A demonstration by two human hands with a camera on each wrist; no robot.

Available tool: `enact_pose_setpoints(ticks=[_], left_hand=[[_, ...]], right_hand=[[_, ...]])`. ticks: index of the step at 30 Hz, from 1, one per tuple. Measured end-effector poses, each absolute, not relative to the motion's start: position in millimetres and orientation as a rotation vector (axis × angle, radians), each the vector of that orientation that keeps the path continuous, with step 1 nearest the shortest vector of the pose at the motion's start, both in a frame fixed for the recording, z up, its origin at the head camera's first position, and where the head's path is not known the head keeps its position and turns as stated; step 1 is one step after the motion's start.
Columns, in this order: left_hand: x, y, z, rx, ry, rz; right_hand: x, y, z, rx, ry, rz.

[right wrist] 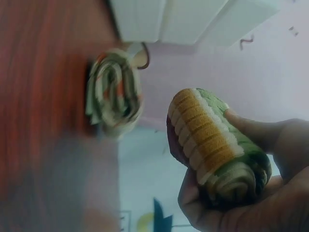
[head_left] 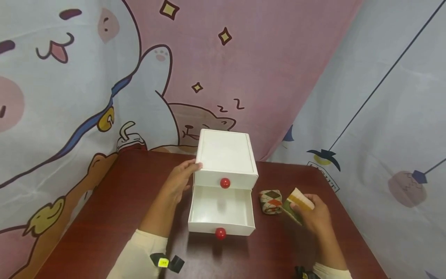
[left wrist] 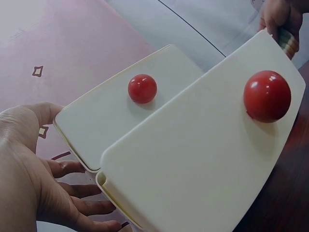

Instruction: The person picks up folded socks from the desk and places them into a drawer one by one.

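A small white two-drawer box [head_left: 226, 151] with round red knobs stands on the table, its lower drawer [head_left: 223, 205] pulled out with bare floor showing. My left hand [head_left: 179, 180] rests on the box's left side. In the left wrist view, its thumb lies at the upper edge and its extended fingers [left wrist: 89, 207] touch the side. Right of the box, my right hand [head_left: 317, 217] grips a rolled sock [right wrist: 205, 137] with green, mustard and white bands, raised off the table. Just left of it, a rolled argyle sock [head_left: 270, 201] in beige, green and orange lies on the table.
The dark red-brown table [head_left: 136, 193] reaches back to a wall cloth [head_left: 265, 58] printed with cartoon animals. More pale cloth [head_left: 393, 135] hangs along the right side. The open drawer juts toward the front, close to the argyle sock.
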State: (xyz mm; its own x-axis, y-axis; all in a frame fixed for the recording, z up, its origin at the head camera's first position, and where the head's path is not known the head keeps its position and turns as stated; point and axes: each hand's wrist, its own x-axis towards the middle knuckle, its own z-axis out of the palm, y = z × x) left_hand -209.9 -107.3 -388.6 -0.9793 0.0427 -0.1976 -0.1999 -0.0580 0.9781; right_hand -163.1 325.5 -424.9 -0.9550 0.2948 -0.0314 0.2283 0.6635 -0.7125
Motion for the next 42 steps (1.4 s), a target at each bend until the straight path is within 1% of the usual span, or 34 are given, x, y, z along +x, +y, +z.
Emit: enact_pose_setpoints(ticks=[8,22,31,42], left_hand=[[-209,-107,-389,-0.157,2.030,2.171],[-208,-105,-388,-0.170,2.026,2.173],[-208,-108,-388,-0.165,2.018,2.183],[-208,-108,-389,-0.163,2.006,2.196]], right_hand=[[-146,301,-400,-0.311,-2.776,1.404],[-124,257,-371,0.123,-2.669,1.705],[-129,220,-364,0.351,-2.679,1.831],[-146,182,-372,0.593,-2.716,1.804]])
